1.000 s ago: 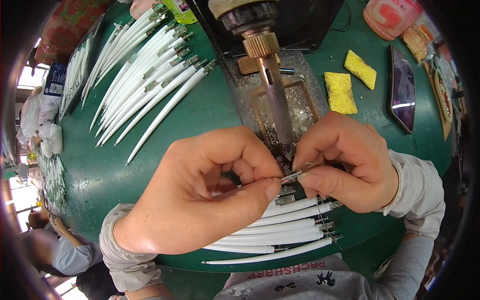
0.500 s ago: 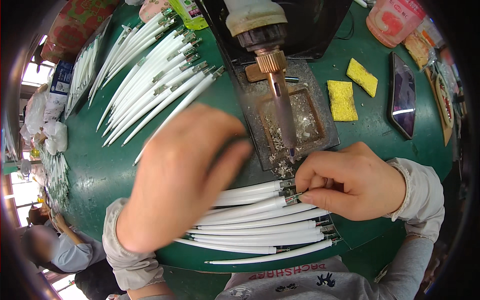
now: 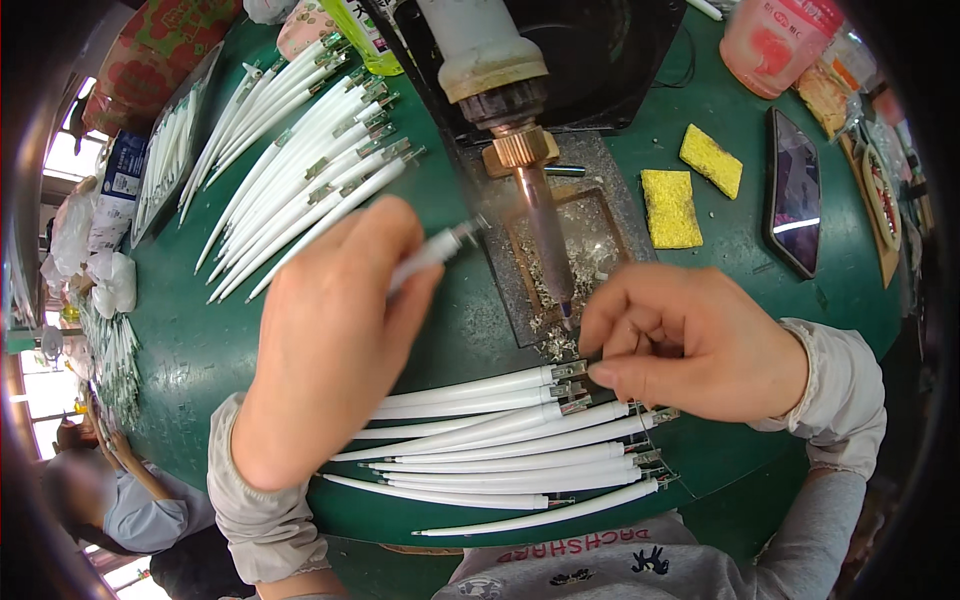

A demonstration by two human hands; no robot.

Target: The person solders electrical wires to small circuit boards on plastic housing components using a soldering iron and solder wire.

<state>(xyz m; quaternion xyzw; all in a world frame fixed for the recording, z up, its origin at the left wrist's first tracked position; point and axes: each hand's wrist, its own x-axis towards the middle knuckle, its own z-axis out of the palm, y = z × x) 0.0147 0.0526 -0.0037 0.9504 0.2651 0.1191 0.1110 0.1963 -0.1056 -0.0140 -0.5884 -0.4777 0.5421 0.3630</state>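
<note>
My left hand (image 3: 335,335) grips a white tube with a metal end (image 3: 440,245), lifted above the green table (image 3: 200,350) and pointing toward the soldering iron (image 3: 535,200). My right hand (image 3: 695,345) hovers with bent fingers just right of the iron's tip, fingertips touching the metal ends of the near pile of white tubes (image 3: 500,440). Whether it pinches anything is hidden. A second pile of white tubes (image 3: 300,170) lies at the far left.
Under the iron sits a metal tray with solder scraps (image 3: 590,250). Two yellow sponges (image 3: 670,205), a dark phone (image 3: 795,190) and a pink cup (image 3: 775,40) are at the right. A box of tubes (image 3: 165,150) and another person (image 3: 110,500) are at the left.
My left hand let go of the tube end at the iron, swept left and picked up a fresh white tube. My right hand dropped to the near pile's metal ends.
</note>
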